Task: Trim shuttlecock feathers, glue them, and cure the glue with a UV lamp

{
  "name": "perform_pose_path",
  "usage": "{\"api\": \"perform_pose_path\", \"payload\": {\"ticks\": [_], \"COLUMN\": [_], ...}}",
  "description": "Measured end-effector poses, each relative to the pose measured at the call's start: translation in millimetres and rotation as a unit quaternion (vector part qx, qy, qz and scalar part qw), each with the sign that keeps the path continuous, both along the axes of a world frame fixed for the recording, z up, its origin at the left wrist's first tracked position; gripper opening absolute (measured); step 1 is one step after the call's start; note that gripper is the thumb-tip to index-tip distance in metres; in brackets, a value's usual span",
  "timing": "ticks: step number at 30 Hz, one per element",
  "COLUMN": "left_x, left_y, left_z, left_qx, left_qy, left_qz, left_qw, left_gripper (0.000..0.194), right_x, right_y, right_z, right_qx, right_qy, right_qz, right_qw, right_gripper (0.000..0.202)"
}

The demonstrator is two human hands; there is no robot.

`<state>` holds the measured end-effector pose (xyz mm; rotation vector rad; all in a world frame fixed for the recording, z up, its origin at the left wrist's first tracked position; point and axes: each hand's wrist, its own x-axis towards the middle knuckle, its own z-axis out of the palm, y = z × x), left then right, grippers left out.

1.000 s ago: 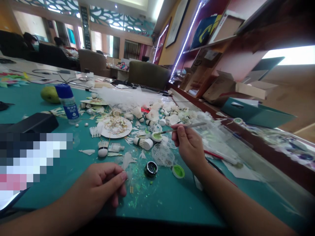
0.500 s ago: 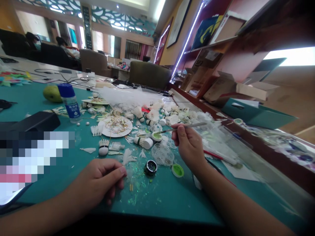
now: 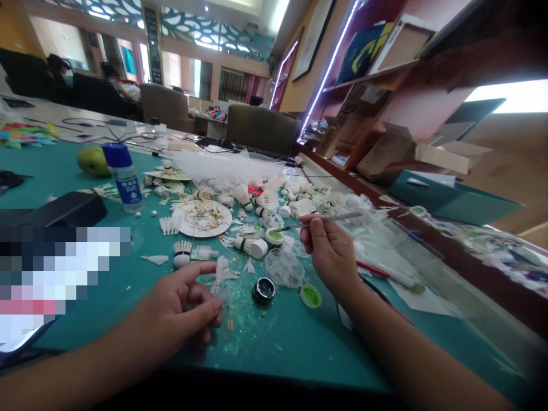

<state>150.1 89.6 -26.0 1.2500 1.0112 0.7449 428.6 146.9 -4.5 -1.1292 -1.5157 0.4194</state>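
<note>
A: Head view, then. Anything different?

B: Yes, at the left hand [image 3: 182,302]. Index finger curled in half a second back, now stretched out to a white feather piece [image 3: 221,269].

A: Pinched, or only touched?

B: Impossible to tell. Grip a little wide, with thumb lower down, near the base of the feather piece.

A: And the right hand [image 3: 331,251]?

B: Same as before: narrow grip on a slim brush [image 3: 347,217], tip down at the pale green paint [image 3: 274,234] in a small white pot.

A: Meaning what?

B: Two separate jobs, by the look of it: feather piece on the left, colour on the right, brush and feather well apart.

A: Nearby?

B: Between the hands, an open dark jar [image 3: 264,290] on the green surface [image 3: 299,354], with a lid [image 3: 311,295] of brighter green to its right. Just beyond, a clear round tray [image 3: 283,267]. Near the left fingertips, a tiny gold piece [image 3: 230,325]. Farther off, a shuttlecock [image 3: 182,256], upside down, feathers upward.
</note>
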Motion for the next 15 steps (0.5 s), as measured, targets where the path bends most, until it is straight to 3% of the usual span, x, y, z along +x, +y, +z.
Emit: {"api": "perform_pose_path", "payload": {"ticks": [9,15], "left_x": [0.2,0.9], "left_y": [0.2,-2.3], "left_z": [3.3,6.8], "left_qx": [0.02,0.038], "left_qy": [0.019,0.039], "left_qz": [-0.034,-0.02], "left_qw": [0.999,0.998], "left_gripper": [0.025,0.028], "right_x": [-1.8,-0.7], "right_y": [-1.0,-2.6], "right_z": [1.0,1.0], "right_qx": [-0.001,-0.002], "right_qy": [0.0,0.0], "right_qz": [-0.004,-0.002], "right_qw": [1.0,1.0], "right_gripper": [0.036,0.036]}}
